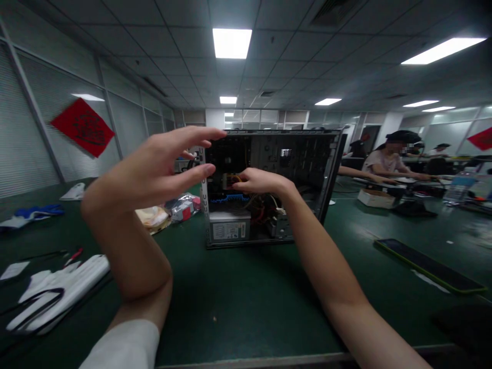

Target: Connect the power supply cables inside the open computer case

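An open computer case (269, 245) stands on its long edge, with its inside facing me. My left hand (165, 161) is raised at its upper left corner, thumb and fingers spread with nothing between them. Whether the fingertips touch the case frame I cannot tell. My right hand (261, 181) reaches into the case, its fingers pinched at a pale cable connector (229, 180) with yellow wires. Below it runs a row of blue slots (234, 198) on the board. Lower left sits the power supply (229, 229) with a white label, and loose wires lie beside it.
Left on the green table (230, 307) lie a white device with black cables (73, 287), blue gloves (38, 211) and plastic bags (184, 207). A dark keyboard-like strip (426, 264), a small box (375, 198) and a water bottle (459, 185) are right, where another person (392, 156) sits.
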`<move>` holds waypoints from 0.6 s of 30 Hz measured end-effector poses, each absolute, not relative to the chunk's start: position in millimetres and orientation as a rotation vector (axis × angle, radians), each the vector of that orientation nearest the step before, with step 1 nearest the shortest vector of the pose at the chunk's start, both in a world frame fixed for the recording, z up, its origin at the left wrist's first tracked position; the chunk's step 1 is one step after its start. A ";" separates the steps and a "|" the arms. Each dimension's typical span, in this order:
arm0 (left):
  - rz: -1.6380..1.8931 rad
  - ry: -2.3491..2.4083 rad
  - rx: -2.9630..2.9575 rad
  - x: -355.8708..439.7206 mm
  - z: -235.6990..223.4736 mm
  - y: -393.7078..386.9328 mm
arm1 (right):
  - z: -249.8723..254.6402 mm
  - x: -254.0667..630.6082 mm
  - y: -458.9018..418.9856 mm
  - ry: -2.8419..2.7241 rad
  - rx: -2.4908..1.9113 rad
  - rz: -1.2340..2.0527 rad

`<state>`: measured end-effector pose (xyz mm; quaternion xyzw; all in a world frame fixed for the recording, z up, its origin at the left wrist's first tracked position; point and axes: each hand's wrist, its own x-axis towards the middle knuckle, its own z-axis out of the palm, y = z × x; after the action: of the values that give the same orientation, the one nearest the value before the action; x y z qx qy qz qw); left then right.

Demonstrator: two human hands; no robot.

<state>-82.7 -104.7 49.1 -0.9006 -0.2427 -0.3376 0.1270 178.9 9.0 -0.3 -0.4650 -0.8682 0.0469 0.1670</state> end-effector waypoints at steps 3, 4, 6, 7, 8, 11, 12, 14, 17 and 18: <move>-0.964 -0.793 -2.611 -103.2 48.3 -121.0 | -8.6 152.8 15.3 -2.341 -1.479 -0.223; -0.948 -0.801 -2.644 -107.2 47.7 -123.6 | -11.9 146.1 18.3 -2.314 -1.503 -0.260; -0.888 -0.821 -2.720 -111.2 46.7 -125.6 | -18.5 136.4 24.8 -2.286 -1.527 -0.279; -0.846 -0.835 -2.751 -111.4 46.4 -125.4 | -21.5 133.2 27.9 -2.275 -1.537 -0.287; -0.806 -0.854 -2.771 -110.8 46.4 -124.3 | -24.0 131.0 30.7 -2.263 -1.548 -0.296; -0.727 -0.928 -2.816 -106.9 47.1 -117.0 | -29.0 128.0 36.8 -2.242 -1.569 -0.312; -0.724 -0.942 -2.837 -105.6 47.4 -113.3 | -29.9 127.6 38.2 -2.238 -1.574 -0.316; -0.737 -0.963 -2.872 -103.9 47.9 -105.2 | -30.9 127.4 40.4 -2.226 -1.581 -0.324; -0.759 -0.989 -2.895 -103.3 48.3 -93.1 | -31.4 128.0 43.0 -2.204 -1.593 -0.330; -0.757 -0.996 -2.900 -103.4 48.5 -89.5 | -31.5 128.4 43.8 -2.200 -1.593 -0.329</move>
<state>-103.4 -89.5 48.5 -0.9181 -0.3154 -0.2398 -0.0085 128.4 43.8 -31.5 -0.5704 -0.7875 -0.1177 0.2015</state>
